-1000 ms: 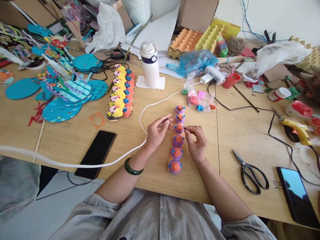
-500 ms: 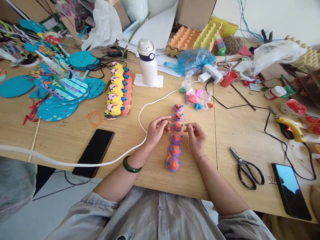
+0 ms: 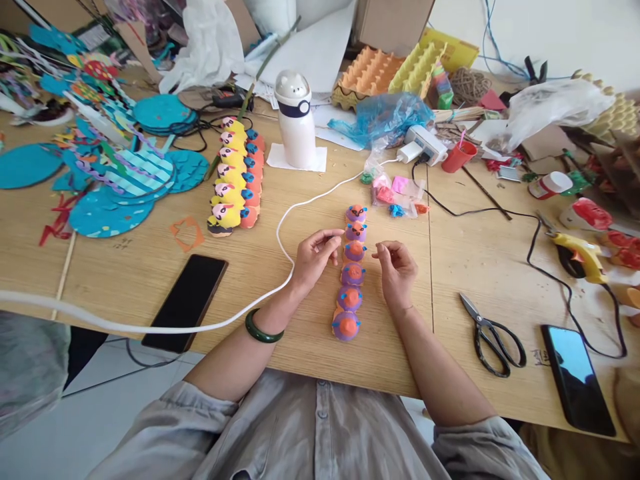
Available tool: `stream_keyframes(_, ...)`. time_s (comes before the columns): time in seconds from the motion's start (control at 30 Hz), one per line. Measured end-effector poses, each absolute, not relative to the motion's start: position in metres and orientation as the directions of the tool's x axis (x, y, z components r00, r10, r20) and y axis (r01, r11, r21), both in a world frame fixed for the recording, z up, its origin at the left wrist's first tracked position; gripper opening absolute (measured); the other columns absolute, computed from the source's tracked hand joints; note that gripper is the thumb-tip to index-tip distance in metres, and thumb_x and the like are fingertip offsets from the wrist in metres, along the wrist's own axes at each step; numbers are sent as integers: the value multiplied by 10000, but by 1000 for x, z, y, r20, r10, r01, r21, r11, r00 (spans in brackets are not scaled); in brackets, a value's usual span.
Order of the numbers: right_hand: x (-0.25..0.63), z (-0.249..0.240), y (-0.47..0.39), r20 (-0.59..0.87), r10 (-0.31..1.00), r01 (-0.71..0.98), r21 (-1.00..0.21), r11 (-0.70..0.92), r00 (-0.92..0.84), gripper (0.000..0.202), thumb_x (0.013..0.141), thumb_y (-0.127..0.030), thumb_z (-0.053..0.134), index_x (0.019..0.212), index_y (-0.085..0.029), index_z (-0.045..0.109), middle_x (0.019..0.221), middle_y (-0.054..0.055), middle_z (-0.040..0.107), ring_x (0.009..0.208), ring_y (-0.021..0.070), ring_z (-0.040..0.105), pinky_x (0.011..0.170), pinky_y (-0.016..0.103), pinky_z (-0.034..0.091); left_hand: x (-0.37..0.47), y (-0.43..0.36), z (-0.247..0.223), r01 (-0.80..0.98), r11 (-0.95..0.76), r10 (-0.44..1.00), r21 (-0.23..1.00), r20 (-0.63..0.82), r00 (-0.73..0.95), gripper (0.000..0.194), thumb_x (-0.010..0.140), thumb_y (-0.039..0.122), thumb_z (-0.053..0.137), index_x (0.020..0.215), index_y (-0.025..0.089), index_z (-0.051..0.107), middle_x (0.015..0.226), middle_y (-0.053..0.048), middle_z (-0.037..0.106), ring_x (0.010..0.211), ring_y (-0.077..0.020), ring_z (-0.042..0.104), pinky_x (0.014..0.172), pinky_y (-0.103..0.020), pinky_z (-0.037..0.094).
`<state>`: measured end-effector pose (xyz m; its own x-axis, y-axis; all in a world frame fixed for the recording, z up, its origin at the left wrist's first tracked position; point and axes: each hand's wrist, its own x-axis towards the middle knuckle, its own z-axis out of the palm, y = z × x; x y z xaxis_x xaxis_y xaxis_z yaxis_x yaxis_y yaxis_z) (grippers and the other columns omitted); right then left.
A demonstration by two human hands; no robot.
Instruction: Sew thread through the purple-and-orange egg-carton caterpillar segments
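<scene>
A row of several purple clay domes [image 3: 349, 299] with orange tops and small blue pieces runs away from me on the wooden table [image 3: 300, 360]. The two farthest carry dark marks on their orange parts. Beside the upper part of the row, on its left, is my left hand [image 3: 315, 260], thumb and fingertips pinched close to the domes; whatever lies between them is too small to make out. My right hand [image 3: 397, 270] is a little to the right of the row, its fingers curled and thumb against the forefinger, with any held thing hidden.
Black scissors [image 3: 493, 337] and a phone [image 3: 577, 380] lie at right, another phone [image 3: 186, 303] at left. A white cable [image 3: 283, 233] curves left of the domes. Farther back are yellow clay figures [image 3: 230, 177], a white bottle [image 3: 296, 127], clay packets [image 3: 397, 193] and a red cup [image 3: 459, 157].
My right hand has shifted slightly right, away from the row of domes. My left hand has barely moved. The view has shifted slightly.
</scene>
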<state>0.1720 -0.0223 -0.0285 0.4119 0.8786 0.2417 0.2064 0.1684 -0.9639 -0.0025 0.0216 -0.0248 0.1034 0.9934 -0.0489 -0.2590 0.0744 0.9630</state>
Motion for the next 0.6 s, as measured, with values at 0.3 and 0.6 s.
stream_keyframes(0.3, 173, -29, -20, 224, 882, 215, -966, 144, 414, 398, 921, -544, 648, 709, -209, 673, 664, -13, 629, 634, 136, 574, 642, 295, 478, -3, 18, -20, -259, 120, 985, 959, -83, 150, 443, 822, 582, 765, 860, 141, 756, 597, 38, 561, 404, -30, 413, 347, -166, 357)
stream_keyframes(0.6, 171, -25, -20, 160, 892, 120, -986, 120, 424, 398, 850, -580, 722, 717, -208, 667, 649, -28, 620, 541, 110, 548, 537, 268, 431, -4, 18, -21, -262, 94, 992, 961, -68, 107, 494, 871, 604, 706, 669, 159, 633, 517, 47, 502, 390, -33, 392, 363, -167, 323)
